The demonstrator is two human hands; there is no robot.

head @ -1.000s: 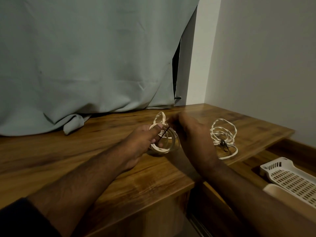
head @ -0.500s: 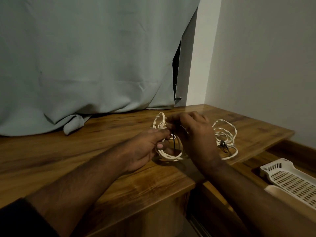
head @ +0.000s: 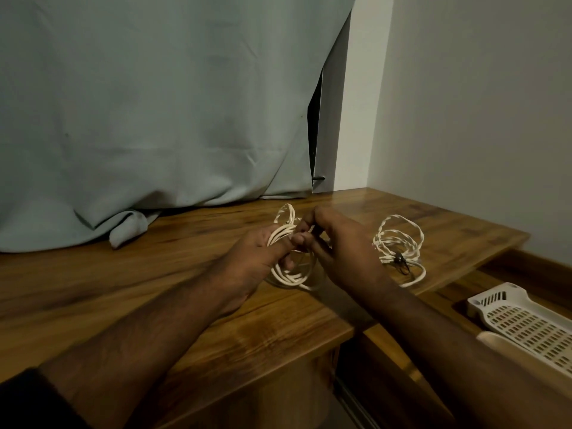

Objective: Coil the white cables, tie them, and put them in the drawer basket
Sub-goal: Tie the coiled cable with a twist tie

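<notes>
White cable coil (head: 289,274) now pulled tighter between my hands than half second ago, lower loops resting on wooden top (head: 154,283). Left hand (head: 263,258) grips bundle, fingers curled through loops. Right hand (head: 337,246) has closed in, fingertips pinching at coil's top; black tie no longer visible. Second coil (head: 399,249), already tied, lies just right. Basket (head: 526,323) lower right.

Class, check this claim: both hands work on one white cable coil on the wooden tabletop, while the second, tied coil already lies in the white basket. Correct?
Not quite. In the head view the tied coil lies on the tabletop, not in the basket. Both hands, left hand and right hand, do work on the other coil.
</notes>
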